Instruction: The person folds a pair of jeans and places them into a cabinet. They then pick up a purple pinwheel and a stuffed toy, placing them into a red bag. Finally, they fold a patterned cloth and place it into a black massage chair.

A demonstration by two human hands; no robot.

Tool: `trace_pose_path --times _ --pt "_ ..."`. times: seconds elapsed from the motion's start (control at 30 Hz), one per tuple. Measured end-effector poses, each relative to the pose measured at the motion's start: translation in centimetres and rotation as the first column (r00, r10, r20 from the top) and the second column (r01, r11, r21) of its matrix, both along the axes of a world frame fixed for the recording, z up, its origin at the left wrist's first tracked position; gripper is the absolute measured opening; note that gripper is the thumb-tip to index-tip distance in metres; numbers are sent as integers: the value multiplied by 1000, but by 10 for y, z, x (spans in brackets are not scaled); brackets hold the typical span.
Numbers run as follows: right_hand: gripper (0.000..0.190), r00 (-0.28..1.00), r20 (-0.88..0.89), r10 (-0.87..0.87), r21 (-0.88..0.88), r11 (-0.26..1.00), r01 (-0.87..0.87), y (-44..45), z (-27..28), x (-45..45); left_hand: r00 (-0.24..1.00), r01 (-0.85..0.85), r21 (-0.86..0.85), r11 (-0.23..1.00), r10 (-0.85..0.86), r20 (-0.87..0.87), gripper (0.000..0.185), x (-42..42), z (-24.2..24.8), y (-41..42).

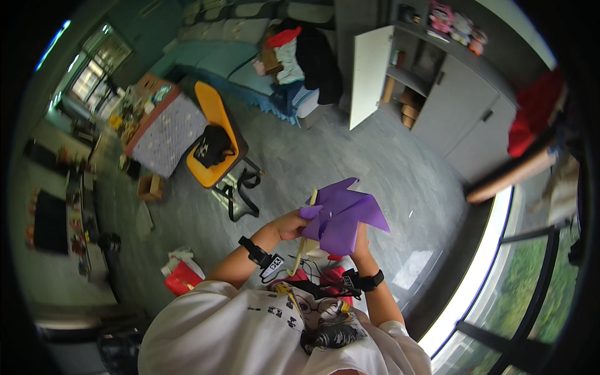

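Note:
A purple paper pinwheel (337, 211) is held up in front of my chest, its blades folded in toward a small pale centre. My left hand (291, 226) grips its left edge, fingers partly hidden by a blade. Beside that hand runs a thin pale-yellow stick (298, 258), passing behind the paper at the left; whether it is joined to the pinwheel I cannot tell. My right hand (361, 243) holds the lower right blade, with most of its fingers behind the paper. Both wrists wear black straps with small tagged devices.
A yellow chair (213, 159) bearing a black bag (213, 146) stands ahead left, near a cloth-covered table (168, 129). Black straps (246, 192) trail on the grey floor (290, 154). A cabinet door (370, 77) hangs ajar ahead. A red bag (182, 277) lies left; windows (511, 276) line the right.

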State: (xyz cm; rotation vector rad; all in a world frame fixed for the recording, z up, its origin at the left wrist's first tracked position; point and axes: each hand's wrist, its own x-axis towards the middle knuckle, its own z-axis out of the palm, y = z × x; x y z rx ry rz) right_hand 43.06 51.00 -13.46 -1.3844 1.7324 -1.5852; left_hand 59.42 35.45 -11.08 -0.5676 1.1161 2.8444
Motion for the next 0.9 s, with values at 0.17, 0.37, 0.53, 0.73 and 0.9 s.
trace_pose_path --times 0.17,0.37,0.53,0.73,0.9 --pt "27 921 222 320 54 939 -339 -67 -7 -44 943 -332 91 939 328 53 53 1 1 -33" --pt "17 739 656 153 413 747 -521 -192 9 -58 727 -687 41 726 685 46 46 28 0 -119" --pt "19 816 573 79 521 734 -437 -315 -4 -77 341 -936 -55 348 934 101 44 121 -23 -215" --pt "19 795 574 195 524 658 -541 -417 -10 -85 -80 -995 -77 -63 967 242 21 252 -73 -271" --pt "19 758 596 265 537 569 -622 -526 -8 -102 -349 -936 -72 -344 886 305 20 295 -92 -273"
